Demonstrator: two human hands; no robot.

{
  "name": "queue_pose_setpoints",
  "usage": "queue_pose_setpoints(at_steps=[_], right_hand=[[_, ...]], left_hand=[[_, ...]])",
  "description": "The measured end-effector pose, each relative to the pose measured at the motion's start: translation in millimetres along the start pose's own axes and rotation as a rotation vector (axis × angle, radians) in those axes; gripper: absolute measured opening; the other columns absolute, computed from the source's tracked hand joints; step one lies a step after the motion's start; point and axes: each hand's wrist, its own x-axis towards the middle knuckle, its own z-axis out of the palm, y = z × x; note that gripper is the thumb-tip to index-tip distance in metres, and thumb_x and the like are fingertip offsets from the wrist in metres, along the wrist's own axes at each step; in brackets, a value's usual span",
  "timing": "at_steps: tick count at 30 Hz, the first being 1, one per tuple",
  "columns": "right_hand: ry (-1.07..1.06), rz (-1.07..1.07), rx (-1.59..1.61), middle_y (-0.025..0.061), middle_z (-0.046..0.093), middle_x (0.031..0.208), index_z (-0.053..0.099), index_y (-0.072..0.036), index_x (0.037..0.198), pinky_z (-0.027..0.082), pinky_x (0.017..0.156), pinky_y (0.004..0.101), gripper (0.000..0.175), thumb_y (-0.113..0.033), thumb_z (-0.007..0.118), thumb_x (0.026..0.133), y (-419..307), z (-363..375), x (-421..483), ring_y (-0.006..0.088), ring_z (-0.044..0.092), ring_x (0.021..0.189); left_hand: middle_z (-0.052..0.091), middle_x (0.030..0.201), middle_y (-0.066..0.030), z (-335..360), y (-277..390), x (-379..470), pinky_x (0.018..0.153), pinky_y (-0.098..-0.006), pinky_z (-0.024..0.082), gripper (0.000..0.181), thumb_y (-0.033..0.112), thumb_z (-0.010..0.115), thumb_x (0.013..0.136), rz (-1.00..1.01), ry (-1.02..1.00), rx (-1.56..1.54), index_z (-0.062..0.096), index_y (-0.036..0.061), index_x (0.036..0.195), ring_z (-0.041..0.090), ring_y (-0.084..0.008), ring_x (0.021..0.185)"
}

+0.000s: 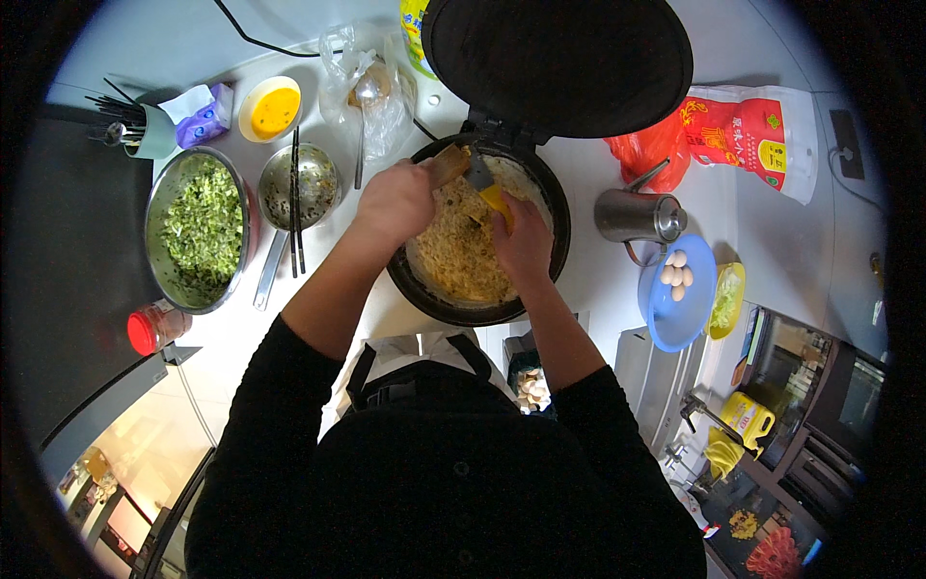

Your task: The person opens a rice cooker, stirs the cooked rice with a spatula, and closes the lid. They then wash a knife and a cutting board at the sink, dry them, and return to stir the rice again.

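A round black electric griddle (562, 239) stands before me with its lid (557, 65) raised. Spread across its plate is a browned flatbread or pancake (459, 242) with dark flecks. My left hand (396, 201) grips a flat wooden tool (448, 166) over the far left of the plate. In my right hand (524, 235) is a scraper with a yellow handle (495, 197) and a grey blade (477, 172). Blade and wooden tool meet or nearly meet near the hinge; actual contact I cannot tell.
Left stand a metal bowl of chopped greens (202, 231), a saucepan (318, 188) with chopsticks (295, 217) across it, and a bowl of beaten egg (275, 112). Right are a metal pot (626, 216), a blue basin (680, 311) with several eggs (676, 275), and a red-and-white bag (752, 137).
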Motion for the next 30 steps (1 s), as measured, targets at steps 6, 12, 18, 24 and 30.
queue_pose_setpoints(at_steps=[6,12,18,24,30], right_hand=[[0.001,0.013,0.145,0.0147,0.061,0.128,0.057,-0.014,0.136,0.050,0.097,0.0435,0.040,-0.031,0.056,0.099,1.0,7.3,-2.1,0.0316,0.062,0.112],[0.122,-0.246,0.299,0.0157,0.063,0.119,0.061,-0.010,0.130,0.050,0.092,0.0433,0.035,-0.023,0.059,0.098,0.9,-5.6,-12.9,0.0327,0.063,0.106],[0.131,-0.494,0.292,0.0140,0.066,0.111,0.063,-0.010,0.127,0.054,0.082,0.0401,0.033,-0.016,0.062,0.094,-56.5,-35.5,-16.5,0.0331,0.065,0.100],[-0.032,-0.601,-0.073,0.0047,0.063,0.109,0.064,-0.018,0.124,0.054,0.076,0.0431,0.032,-0.019,0.063,0.092,-138.8,-29.3,3.6,0.0306,0.066,0.092],[0.020,-0.572,-0.023,0.0088,0.065,0.109,0.064,-0.016,0.126,0.054,0.078,0.0405,0.035,-0.016,0.065,0.091,-122.2,-43.7,6.8,0.0316,0.066,0.093]], left_hand=[[0.066,0.103,-0.0222,-3.8,-10.7,-21.1,0.087,-0.0457,0.053,0.035,0.011,0.047,0.087,-0.016,-0.016,-0.057,0.065,0.0061,0.116,0.066,-0.0384,0.099],[0.065,0.101,-0.0245,9.1,-27.4,-64.1,0.084,-0.0491,0.052,0.036,0.011,0.051,0.086,0.001,-0.049,-0.150,0.061,0.0088,0.121,0.065,-0.0418,0.095],[0.064,0.100,-0.0221,15.5,-35.5,-119.3,0.080,-0.0495,0.052,0.041,0.011,0.051,0.090,-0.017,-0.042,-0.247,0.055,0.0073,0.130,0.065,-0.0410,0.091],[0.063,0.098,-0.0217,22.0,-40.9,-150.5,0.080,-0.0485,0.052,0.040,0.009,0.051,0.089,-0.056,-0.071,-0.302,0.055,0.0068,0.128,0.065,-0.0409,0.088],[0.063,0.099,-0.0233,26.0,-51.2,-163.6,0.082,-0.0485,0.052,0.041,0.007,0.050,0.088,-0.065,-0.080,-0.325,0.054,0.0047,0.128,0.065,-0.0417,0.091]])
